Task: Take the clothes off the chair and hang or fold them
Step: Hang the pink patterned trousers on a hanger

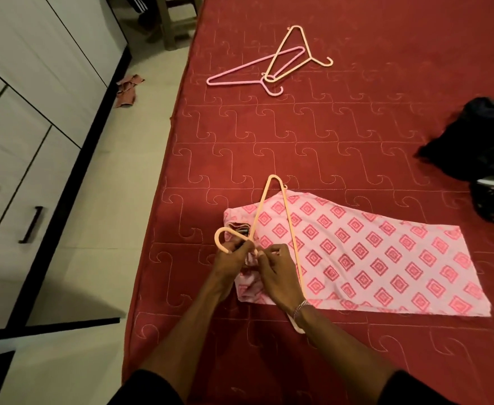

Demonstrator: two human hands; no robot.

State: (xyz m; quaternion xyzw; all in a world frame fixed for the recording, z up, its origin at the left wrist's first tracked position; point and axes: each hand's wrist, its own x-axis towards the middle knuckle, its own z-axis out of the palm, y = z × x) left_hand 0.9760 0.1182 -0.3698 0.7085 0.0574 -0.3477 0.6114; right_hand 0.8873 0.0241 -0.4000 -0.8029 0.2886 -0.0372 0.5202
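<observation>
A pink patterned garment (pixel 371 258) lies flat on the red bed cover (pixel 342 135), near the edge of the bed closest to the person. It has a print of darker pink diamonds. Its neck end points to the left, and there the cloth is bunched together under the hands.

A peach hanger (pixel 272 206) lies on top of the garment. Its pointed corner reaches a little past the upper edge of the cloth, and its hook curves out to the left, just over the neck opening. One long bar runs down under the right wrist.

Both hands meet at the neck of the hanger, close together and touching. The left hand (pixel 234 260) has its fingers curled around the base of the hook. The right hand (pixel 275 268) pinches the bunched cloth and the hanger neck just beside it. A metal bracelet (pixel 299 308) sits on the right wrist.

Farther up the bed, 2 more hangers lie crossed over each other: a pink hanger (pixel 248 67) and a second peach hanger (pixel 304 42) on top of it. At the right edge of the bed is a heap of dark clothes (pixel 479 138).

On the left stands a white wardrobe (pixel 20 97) with dark handles. A small reddish cloth (pixel 127 90) lies on the floor beside it.
</observation>
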